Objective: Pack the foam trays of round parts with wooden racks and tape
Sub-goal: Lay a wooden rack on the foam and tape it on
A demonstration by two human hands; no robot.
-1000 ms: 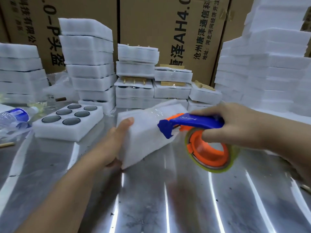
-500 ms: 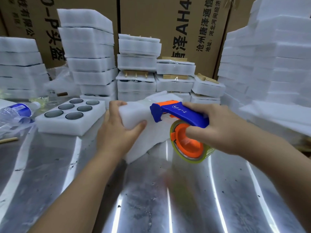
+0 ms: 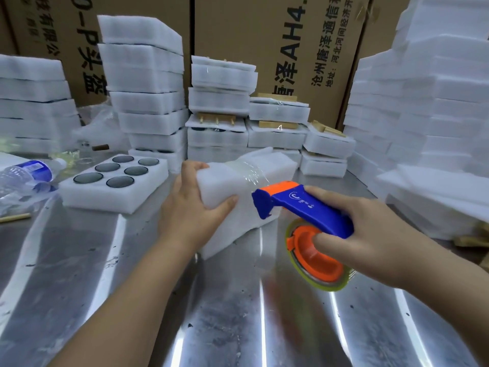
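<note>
Pack [image 3: 246, 176]: tilted over mid-bench [image 3: 211, 327], clear tape round its middle; contents hidden.
Left hand [image 3: 193, 210]: clamped on the pack's left end, thumb in front, fingers over the top.
Dispenser [image 3: 304, 207]: blue handle, orange hub, nose against the pack's front; handle logo too small to read.
Right hand [image 3: 370, 234]: wrapped round the handle, one finger in the hub, covering part of the roll [image 3: 330, 286].
Tray [image 3: 105, 200]: left of the pack, six dark round parts [image 3: 88, 178] showing.
Bottle [image 3: 23, 173]: far left, cut off, blue label unreadable.
Cartons [image 3: 264, 35]: behind foam stacks [image 3: 148, 75], print half covered; "AH4" and "沧州唐泽通信" legible.
</note>
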